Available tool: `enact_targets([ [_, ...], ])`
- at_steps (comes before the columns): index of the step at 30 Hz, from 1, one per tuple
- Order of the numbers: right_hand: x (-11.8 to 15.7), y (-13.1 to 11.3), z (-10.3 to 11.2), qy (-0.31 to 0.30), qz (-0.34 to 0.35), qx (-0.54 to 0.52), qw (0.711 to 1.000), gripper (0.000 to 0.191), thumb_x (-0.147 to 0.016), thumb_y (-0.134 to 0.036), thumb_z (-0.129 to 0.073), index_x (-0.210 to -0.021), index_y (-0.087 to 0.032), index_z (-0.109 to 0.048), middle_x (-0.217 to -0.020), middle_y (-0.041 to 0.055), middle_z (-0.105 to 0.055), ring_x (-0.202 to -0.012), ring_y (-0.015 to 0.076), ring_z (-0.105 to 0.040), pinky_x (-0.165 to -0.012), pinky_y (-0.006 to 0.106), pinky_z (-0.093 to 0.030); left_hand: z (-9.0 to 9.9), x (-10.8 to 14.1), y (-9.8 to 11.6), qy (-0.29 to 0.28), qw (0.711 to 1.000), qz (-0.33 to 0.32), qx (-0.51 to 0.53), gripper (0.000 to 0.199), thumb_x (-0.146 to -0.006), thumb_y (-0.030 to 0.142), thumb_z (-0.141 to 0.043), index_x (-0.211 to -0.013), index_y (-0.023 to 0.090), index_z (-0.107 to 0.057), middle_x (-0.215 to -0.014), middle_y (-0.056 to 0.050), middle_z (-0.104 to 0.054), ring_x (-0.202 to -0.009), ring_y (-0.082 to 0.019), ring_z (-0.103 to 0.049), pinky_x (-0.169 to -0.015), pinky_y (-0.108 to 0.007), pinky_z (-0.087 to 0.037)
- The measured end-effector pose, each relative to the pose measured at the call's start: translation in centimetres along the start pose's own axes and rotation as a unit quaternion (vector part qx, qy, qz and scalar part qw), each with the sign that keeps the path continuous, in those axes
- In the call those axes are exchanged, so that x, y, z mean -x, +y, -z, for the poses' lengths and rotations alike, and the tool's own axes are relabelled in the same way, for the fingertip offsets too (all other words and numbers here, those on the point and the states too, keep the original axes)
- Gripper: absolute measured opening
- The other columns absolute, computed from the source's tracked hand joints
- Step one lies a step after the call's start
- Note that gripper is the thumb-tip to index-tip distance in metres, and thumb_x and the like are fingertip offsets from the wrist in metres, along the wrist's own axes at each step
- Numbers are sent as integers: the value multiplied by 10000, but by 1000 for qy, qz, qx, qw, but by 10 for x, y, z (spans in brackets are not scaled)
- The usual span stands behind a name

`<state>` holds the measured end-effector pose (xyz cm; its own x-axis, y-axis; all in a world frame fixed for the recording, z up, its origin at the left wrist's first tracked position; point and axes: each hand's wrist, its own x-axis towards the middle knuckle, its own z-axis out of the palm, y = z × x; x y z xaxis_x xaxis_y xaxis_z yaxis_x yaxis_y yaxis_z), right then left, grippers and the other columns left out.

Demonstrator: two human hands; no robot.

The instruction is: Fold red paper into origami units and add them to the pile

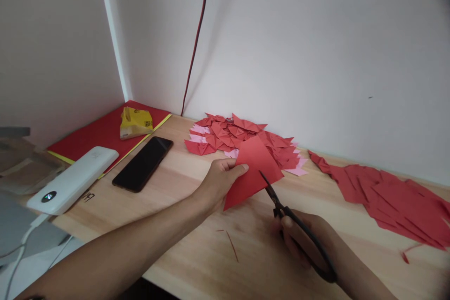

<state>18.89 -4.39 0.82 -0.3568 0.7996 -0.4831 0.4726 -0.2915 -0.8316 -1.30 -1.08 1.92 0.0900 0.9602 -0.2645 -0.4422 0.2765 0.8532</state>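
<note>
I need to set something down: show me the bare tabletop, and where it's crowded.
Bare wood: between smartphone and left hand; between right hand and stacked red sheets. Crowded: the back, with folded papers and those sheets; the left end, with power bank and yellow packet.

The left hand's (pixel 221 180) fingertips are partly hidden behind the red sheet (pixel 255 164), which also covers some of the folded pile (pixel 232 133), and only one blade of the scissors (pixel 277 206) shows against it. The paper stack (pixel 397 197) is cut off on the right, the cable (pixel 18 262) on the near left. Print on the yellow pack (pixel 137 122) and digits on the power bank (pixel 79 178) are too small to read.
</note>
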Motion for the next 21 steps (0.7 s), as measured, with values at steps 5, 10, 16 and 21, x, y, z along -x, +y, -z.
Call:
enact_targets([
  [5,-2,0,-3,11,-28,14,999,472,-711,-650,-493,-642,-184,-496,-419,-32,-462,-357,80,-371,-381,211,-234,0,1,0,3,1000,4,-1,216,-656,288,-723,-736,96,-664,-624,-33,-619,-525,-111,-550,-513,-215,-391],
  [10,2,2,-1,0,-6,14,1000,518,-767,-692,-427,-655,-192,-506,-460,-15,-484,-381,102,-403,-389,231,-286,0,1,0,-6,1000,4,6,191,-662,284,-720,-706,110,-655,-622,-34,-628,-535,-120,-561,-528,-225,-410],
  [16,22,-9,7,26,100,88,991,538,-823,-676,-422,-661,-180,-551,-583,24,-547,-529,137,-491,-507,261,-394,-1,3,0,-25,1000,4,-4,221,-657,299,-731,-736,99,-683,-639,-42,-639,-531,-107,-555,-521,-210,-396],
  [21,18,-3,9,14,111,91,990,553,-839,-675,-395,-684,-174,-572,-557,16,-532,-512,138,-474,-512,270,-385,-1,4,-3,-48,999,16,-5,235,-649,323,-740,-736,112,-685,-684,-55,-662,-563,-125,-577,-548,-227,-414],
])
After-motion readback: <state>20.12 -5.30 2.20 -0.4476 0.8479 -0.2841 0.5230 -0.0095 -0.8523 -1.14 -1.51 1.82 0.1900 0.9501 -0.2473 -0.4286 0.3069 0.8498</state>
